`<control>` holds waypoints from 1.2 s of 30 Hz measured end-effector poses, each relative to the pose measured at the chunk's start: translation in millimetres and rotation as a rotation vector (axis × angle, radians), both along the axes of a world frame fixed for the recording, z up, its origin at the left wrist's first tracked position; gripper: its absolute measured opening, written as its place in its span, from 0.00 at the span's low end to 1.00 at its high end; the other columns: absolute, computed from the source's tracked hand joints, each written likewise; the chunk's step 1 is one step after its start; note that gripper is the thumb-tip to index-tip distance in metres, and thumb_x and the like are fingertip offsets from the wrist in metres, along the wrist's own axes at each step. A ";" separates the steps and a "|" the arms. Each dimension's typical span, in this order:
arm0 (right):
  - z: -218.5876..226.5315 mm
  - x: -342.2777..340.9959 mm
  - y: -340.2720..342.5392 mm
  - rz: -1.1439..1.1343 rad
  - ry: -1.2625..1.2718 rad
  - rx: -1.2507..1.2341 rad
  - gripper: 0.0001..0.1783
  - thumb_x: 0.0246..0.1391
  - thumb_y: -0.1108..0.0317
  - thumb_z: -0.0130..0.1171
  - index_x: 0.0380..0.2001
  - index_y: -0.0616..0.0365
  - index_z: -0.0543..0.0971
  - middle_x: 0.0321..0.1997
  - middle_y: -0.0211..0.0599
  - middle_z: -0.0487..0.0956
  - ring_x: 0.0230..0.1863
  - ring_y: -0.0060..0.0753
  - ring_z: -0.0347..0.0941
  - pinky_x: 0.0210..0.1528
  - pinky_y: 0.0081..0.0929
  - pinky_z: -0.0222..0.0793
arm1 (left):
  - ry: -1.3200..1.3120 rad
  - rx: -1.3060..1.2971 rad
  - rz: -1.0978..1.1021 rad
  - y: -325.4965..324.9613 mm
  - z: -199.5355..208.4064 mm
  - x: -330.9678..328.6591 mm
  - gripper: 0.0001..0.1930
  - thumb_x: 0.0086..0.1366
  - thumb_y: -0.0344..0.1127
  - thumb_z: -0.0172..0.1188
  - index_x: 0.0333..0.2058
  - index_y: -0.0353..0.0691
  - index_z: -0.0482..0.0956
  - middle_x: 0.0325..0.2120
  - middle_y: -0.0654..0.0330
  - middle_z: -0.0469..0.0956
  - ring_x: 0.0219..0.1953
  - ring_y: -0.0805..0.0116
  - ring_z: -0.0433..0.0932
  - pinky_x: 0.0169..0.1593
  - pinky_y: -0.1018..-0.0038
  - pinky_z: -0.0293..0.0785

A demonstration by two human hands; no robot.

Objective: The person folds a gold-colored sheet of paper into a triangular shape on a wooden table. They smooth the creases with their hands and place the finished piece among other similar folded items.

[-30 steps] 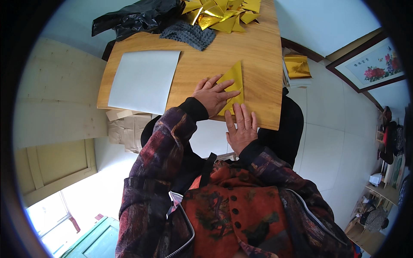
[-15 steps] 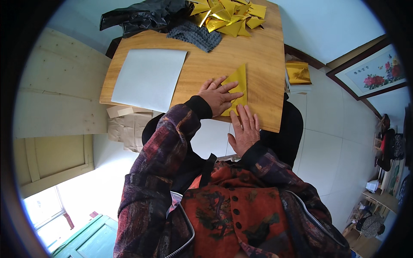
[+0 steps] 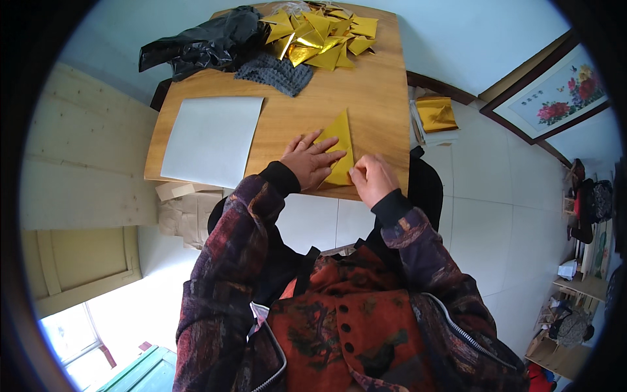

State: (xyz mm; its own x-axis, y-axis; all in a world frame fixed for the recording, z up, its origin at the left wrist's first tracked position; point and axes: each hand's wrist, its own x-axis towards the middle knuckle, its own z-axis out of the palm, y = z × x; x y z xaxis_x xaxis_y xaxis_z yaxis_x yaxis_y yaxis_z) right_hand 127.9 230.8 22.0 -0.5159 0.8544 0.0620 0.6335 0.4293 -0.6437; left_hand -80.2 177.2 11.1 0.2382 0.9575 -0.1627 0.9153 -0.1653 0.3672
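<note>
Head view: a gold foil sheet (image 3: 339,149), folded to a triangle, is seen at the wooden table's (image 3: 385,98) six o'clock edge. It is pressed flat under the spread left hand (image 3: 312,160) at nine o'clock, while its lower edge is pinched by the curled right hand (image 3: 372,178) at five o'clock. It is judged light, thin, slippery and crease-prone, best held at corners.

A sheet of gold paper (image 3: 341,145), folded to a tall triangle with its point turned away from the person, is laid flat near the front edge of the tabletop (image 3: 385,98). Its shiny yellow face is turned up. Its left side is covered by the flat left hand (image 3: 312,159), and its lower right corner is pinched by the right hand (image 3: 371,178).
</note>
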 end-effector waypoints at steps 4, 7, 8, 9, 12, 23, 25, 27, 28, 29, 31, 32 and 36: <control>1.7 -6.2 10.6 -0.013 -0.020 -0.209 0.11 0.51 0.64 0.62 0.26 0.59 0.74 0.27 0.45 0.77 0.33 0.53 0.74 0.35 0.44 0.69 | -0.046 0.003 -0.011 0.2 -2.4 -4.2 0.28 0.66 0.46 0.49 0.66 0.62 0.61 0.70 0.67 0.52 0.72 0.53 0.42 0.70 0.49 0.34; -1.4 -8.5 11.4 -0.039 0.058 -0.084 0.11 0.50 0.64 0.63 0.27 0.58 0.74 0.29 0.45 0.77 0.33 0.52 0.74 0.34 0.44 0.69 | -0.056 0.018 -0.019 2.8 -3.3 -5.8 0.29 0.65 0.47 0.50 0.66 0.62 0.61 0.70 0.67 0.52 0.72 0.52 0.42 0.70 0.49 0.34; -3.8 -9.7 9.7 -0.067 0.050 -0.015 0.11 0.49 0.65 0.64 0.29 0.57 0.73 0.30 0.45 0.77 0.33 0.51 0.75 0.34 0.43 0.69 | -0.051 0.016 -0.017 2.5 -3.4 -5.6 0.29 0.65 0.47 0.50 0.66 0.62 0.61 0.70 0.67 0.52 0.72 0.52 0.42 0.70 0.49 0.34; -5.5 -9.8 9.5 -0.056 0.065 0.017 0.11 0.49 0.65 0.64 0.30 0.57 0.73 0.30 0.45 0.77 0.33 0.51 0.75 0.34 0.43 0.69 | -0.051 0.011 -0.013 1.8 -3.3 -4.6 0.29 0.65 0.47 0.50 0.66 0.62 0.61 0.70 0.67 0.51 0.73 0.52 0.42 0.70 0.49 0.34; -9.5 -10.6 9.8 -0.053 0.104 0.048 0.12 0.49 0.66 0.65 0.30 0.59 0.73 0.30 0.43 0.76 0.33 0.48 0.75 0.34 0.41 0.70 | -0.024 0.022 0.003 0.6 -2.1 -0.8 0.28 0.66 0.47 0.48 0.66 0.63 0.60 0.70 0.68 0.52 0.72 0.52 0.42 0.69 0.47 0.35; 2.1 14.4 10.2 0.190 0.142 -0.206 0.09 0.45 0.71 0.65 0.26 0.63 0.75 0.29 0.42 0.74 0.34 0.45 0.73 0.37 0.37 0.69 | 0.023 -0.007 0.043 -7.3 -4.6 10.3 0.27 0.67 0.48 0.47 0.66 0.67 0.59 0.71 0.68 0.48 0.73 0.53 0.40 0.69 0.46 0.34; 4.3 17.1 8.2 0.241 0.165 -0.185 0.07 0.44 0.72 0.65 0.25 0.61 0.76 0.30 0.41 0.74 0.36 0.44 0.72 0.38 0.37 0.68 | 0.011 -0.050 0.041 -5.7 -2.5 8.3 0.29 0.66 0.49 0.50 0.66 0.68 0.58 0.71 0.69 0.47 0.73 0.53 0.40 0.69 0.46 0.33; 5.6 20.5 5.6 0.294 0.179 -0.166 0.06 0.43 0.75 0.64 0.25 0.61 0.76 0.31 0.39 0.73 0.37 0.42 0.72 0.39 0.34 0.68 | -0.003 -0.026 0.025 -7.3 -0.1 7.0 0.33 0.62 0.50 0.55 0.66 0.68 0.58 0.71 0.69 0.46 0.73 0.53 0.39 0.70 0.47 0.32; 6.1 23.0 4.2 0.318 0.170 -0.162 0.06 0.44 0.77 0.64 0.26 0.62 0.77 0.32 0.38 0.73 0.37 0.40 0.72 0.39 0.31 0.68 | -0.013 -0.020 0.017 -8.2 0.7 7.1 0.35 0.60 0.51 0.57 0.67 0.68 0.58 0.71 0.69 0.46 0.73 0.54 0.38 0.70 0.47 0.32; 6.3 25.4 2.7 0.339 0.161 -0.161 0.06 0.44 0.78 0.64 0.27 0.62 0.77 0.33 0.37 0.73 0.37 0.38 0.72 0.40 0.29 0.68 | -0.006 -0.022 0.016 -8.1 1.6 7.6 0.37 0.58 0.51 0.59 0.67 0.69 0.57 0.72 0.69 0.45 0.73 0.54 0.38 0.70 0.47 0.32; 5.5 27.5 -0.6 0.342 0.163 -0.135 0.06 0.44 0.79 0.64 0.27 0.61 0.77 0.33 0.37 0.73 0.38 0.38 0.72 0.40 0.30 0.68 | 0.003 -0.036 0.019 -7.6 3.4 8.3 0.41 0.54 0.52 0.63 0.67 0.69 0.57 0.72 0.70 0.45 0.73 0.54 0.37 0.70 0.47 0.31; 5.0 27.8 -1.7 0.342 0.165 -0.124 0.06 0.44 0.79 0.64 0.27 0.61 0.77 0.33 0.36 0.73 0.38 0.38 0.72 0.41 0.30 0.69 | 0.004 -0.032 0.014 -7.9 4.5 8.2 0.42 0.53 0.52 0.63 0.67 0.69 0.56 0.72 0.70 0.44 0.73 0.54 0.36 0.70 0.47 0.31; 4.7 28.3 -1.5 0.360 0.183 -0.098 0.07 0.43 0.80 0.64 0.26 0.61 0.76 0.34 0.36 0.72 0.39 0.38 0.72 0.41 0.30 0.69 | -0.015 -0.052 0.000 -7.5 8.3 6.3 0.45 0.50 0.49 0.65 0.67 0.69 0.56 0.72 0.70 0.44 0.73 0.53 0.35 0.71 0.48 0.30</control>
State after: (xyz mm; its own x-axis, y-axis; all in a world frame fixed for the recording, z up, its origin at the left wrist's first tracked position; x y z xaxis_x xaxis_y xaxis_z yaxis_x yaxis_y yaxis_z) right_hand 156.3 229.3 26.6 -0.7707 0.6280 0.1078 0.3254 0.5334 -0.7808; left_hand -73.9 169.7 19.5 0.2407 0.9478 -0.2089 0.9098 -0.1454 0.3887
